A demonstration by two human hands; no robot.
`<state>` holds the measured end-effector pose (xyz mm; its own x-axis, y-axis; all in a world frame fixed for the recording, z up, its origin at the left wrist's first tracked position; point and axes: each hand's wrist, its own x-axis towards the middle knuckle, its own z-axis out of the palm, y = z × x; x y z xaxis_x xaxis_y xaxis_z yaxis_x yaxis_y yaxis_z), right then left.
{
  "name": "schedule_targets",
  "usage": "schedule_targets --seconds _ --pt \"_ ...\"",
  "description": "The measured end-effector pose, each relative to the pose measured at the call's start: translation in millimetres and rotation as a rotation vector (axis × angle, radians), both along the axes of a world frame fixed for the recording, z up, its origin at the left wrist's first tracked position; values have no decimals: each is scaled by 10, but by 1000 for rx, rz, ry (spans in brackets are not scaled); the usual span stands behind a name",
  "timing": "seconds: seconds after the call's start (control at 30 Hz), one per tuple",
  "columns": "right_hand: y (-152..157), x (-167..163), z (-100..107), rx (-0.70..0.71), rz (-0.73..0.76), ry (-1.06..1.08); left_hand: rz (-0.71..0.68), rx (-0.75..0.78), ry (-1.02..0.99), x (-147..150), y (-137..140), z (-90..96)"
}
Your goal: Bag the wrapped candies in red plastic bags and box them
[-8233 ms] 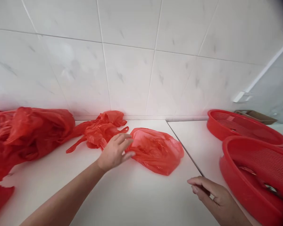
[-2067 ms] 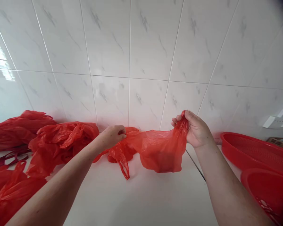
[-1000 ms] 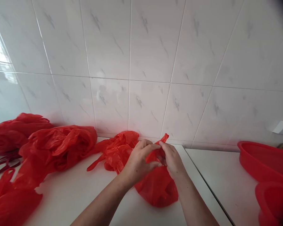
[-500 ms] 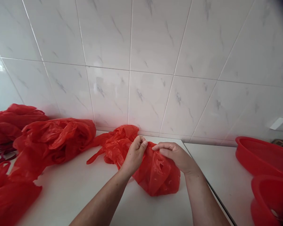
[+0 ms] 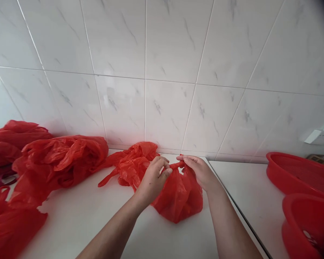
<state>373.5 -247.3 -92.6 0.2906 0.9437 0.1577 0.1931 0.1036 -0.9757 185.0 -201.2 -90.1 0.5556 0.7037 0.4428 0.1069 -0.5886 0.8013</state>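
Observation:
A red plastic bag point(image 5: 179, 201) rests on the white tabletop, its lower part bulging and its top gathered between my two hands. My left hand point(image 5: 154, 177) is closed, thumb and curled fingers pinching one end of a twisted strip at the bag's top. On the other side, my right hand point(image 5: 199, 171) pinches the bag's top between thumb and fingers, with a bit of red plastic poking out above the fingertips. The bag's contents cannot be made out. Just behind my left hand lies another crumpled red bag point(image 5: 135, 169), one handle spread toward the left.
More crumpled red bags point(image 5: 67, 158) are heaped on the left of the white table point(image 5: 97, 223). At right, past a seam, stand a red basket point(image 5: 297, 180) and a red basin point(image 5: 299, 219). A tiled wall point(image 5: 170, 111) rises behind; a white socket point(image 5: 321, 136) is at far right.
My right fingers have moved from hovering over the bag to pinching its top. A strip of plastic now stretches between both hands, and the bag's top is lifted and gathered.

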Motion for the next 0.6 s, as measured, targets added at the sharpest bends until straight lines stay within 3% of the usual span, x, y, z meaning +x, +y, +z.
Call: schedule_targets --seconds 0.1,0.17,0.27,0.33,0.47,0.6 --pt "138 196 -246 -39 -228 -20 -106 56 166 -221 -156 12" --pt "211 327 -444 -78 -296 -25 -182 44 297 -406 -255 -4" --pt "245 462 -692 -135 -240 3 -303 -21 450 -638 -319 -35" --pt "239 516 -811 -136 -205 25 -339 -69 422 -697 -300 -32" --pt "237 617 -1015 -122 -352 39 -217 -30 237 -501 -223 14" --pt "244 678 -1150 -125 -428 13 -12 99 326 -35 -231 -93"
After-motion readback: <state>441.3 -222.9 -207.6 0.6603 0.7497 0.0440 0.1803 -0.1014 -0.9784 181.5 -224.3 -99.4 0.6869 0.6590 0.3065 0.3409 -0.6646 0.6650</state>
